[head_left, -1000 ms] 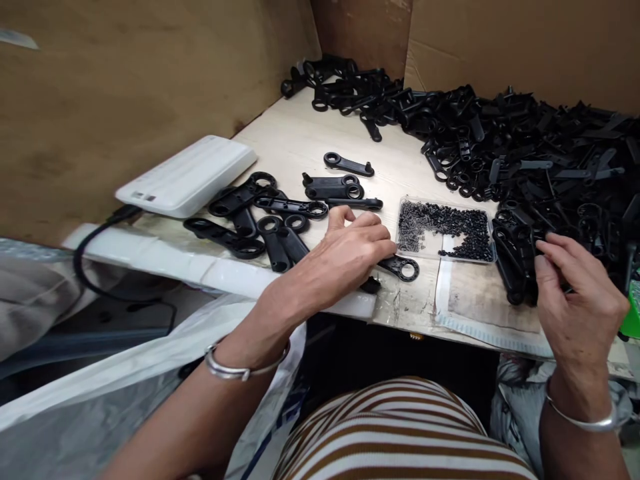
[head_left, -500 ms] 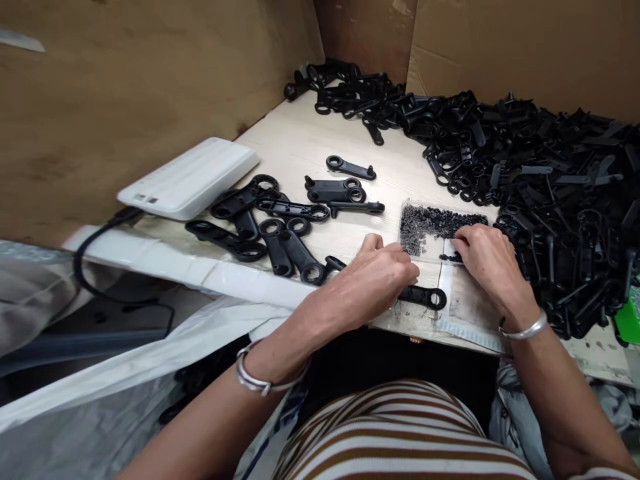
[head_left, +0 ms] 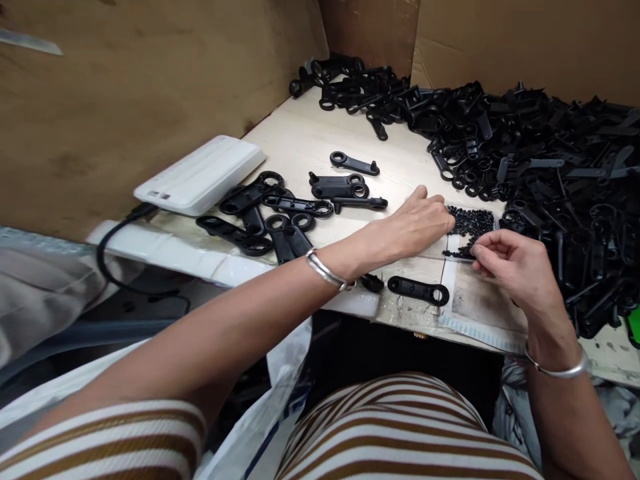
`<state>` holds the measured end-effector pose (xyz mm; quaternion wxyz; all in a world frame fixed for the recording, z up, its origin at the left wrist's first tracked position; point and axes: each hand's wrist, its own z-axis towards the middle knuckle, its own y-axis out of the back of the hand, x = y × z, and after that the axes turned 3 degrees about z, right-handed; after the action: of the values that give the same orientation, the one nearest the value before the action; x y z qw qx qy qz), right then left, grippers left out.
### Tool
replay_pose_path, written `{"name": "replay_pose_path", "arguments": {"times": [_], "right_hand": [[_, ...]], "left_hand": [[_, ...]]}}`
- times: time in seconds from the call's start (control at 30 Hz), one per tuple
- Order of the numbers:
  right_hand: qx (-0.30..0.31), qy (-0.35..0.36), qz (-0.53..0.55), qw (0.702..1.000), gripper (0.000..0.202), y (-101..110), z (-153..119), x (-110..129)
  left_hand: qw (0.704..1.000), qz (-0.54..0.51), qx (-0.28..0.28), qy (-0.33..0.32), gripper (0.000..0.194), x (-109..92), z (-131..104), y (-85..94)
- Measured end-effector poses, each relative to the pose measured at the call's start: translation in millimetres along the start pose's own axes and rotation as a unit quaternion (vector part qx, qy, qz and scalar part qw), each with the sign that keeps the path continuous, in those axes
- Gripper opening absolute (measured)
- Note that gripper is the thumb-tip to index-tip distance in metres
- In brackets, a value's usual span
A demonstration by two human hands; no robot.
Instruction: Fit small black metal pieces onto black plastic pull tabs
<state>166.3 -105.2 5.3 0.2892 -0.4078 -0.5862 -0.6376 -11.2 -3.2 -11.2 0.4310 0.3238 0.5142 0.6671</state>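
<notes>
My left hand (head_left: 419, 223) reaches over the left part of a shallow clear tray (head_left: 496, 223), its fingers curled down and the tips hidden. Small black parts (head_left: 470, 220) fill the tray's right side. At the tray's front edge my right hand (head_left: 517, 263) has thumb and fingers pinched together; whatever may be between them is too small to make out. Below the left hand, apart from it, a black plastic arm with a ring at one end (head_left: 410, 289) lies on the table near the front edge. Another black piece (head_left: 372, 283) lies partly under my left forearm.
A big heap of similar black arms (head_left: 560, 167) covers the back and right of the table (head_left: 300, 127). Several more black arms (head_left: 253, 193) lie at centre left. Beside them sits a white box-shaped device (head_left: 200, 175) with a black cable (head_left: 103, 257). Cardboard walls (head_left: 500, 47) enclose the back.
My left hand has left the black arm at the front edge and moved up and right to the tray. The right hand has shifted slightly right and down, its fingers now pinched.
</notes>
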Motion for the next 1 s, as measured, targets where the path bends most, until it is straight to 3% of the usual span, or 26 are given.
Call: {"name": "replay_pose_path", "arguments": {"times": [0.17, 0.3, 0.4, 0.47, 0.6, 0.7, 0.83, 1.0], "right_hand": [[-0.033, 0.003, 0.098, 0.995, 0.014, 5.5, -26.0, -6.1], [-0.033, -0.013, 0.138, 0.99, 0.013, 8.0, -43.0, -16.7], [-0.023, -0.048, 0.201, 0.978, 0.012, 4.4, -52.4, -23.0], [-0.009, -0.068, 0.247, 0.967, 0.013, -0.3, -56.9, -23.8], [0.014, -0.076, 0.307, 0.949, 0.016, -10.1, -63.0, -20.9], [0.017, -0.07, 0.319, 0.945, 0.019, -15.5, -65.9, -19.6], [0.02, -0.081, 0.318, 0.944, 0.018, -21.1, -69.0, -16.9], [0.051, -0.117, 0.363, 0.923, 0.019, -26.7, -72.4, -9.4]], "left_hand": [[0.997, 0.062, 0.055, 0.0, 0.026, -4.2, 11.1, -5.3], [0.999, 0.039, 0.033, 0.008, 0.025, -6.0, 6.5, -0.6], [0.996, -0.066, -0.012, 0.05, 0.027, -8.8, -1.0, 6.6], [0.975, -0.193, -0.039, 0.106, 0.023, -12.9, -6.8, 13.3], [0.862, -0.455, -0.071, 0.212, 0.01, -26.0, -21.3, 27.6], [0.768, -0.584, -0.079, 0.25, 0.007, -39.2, -35.6, 35.7], [0.665, -0.681, -0.109, 0.287, 0.003, -61.4, -56.3, 40.0], [0.556, -0.759, -0.128, 0.314, 0.018, -88.7, -72.7, 32.0]]}}
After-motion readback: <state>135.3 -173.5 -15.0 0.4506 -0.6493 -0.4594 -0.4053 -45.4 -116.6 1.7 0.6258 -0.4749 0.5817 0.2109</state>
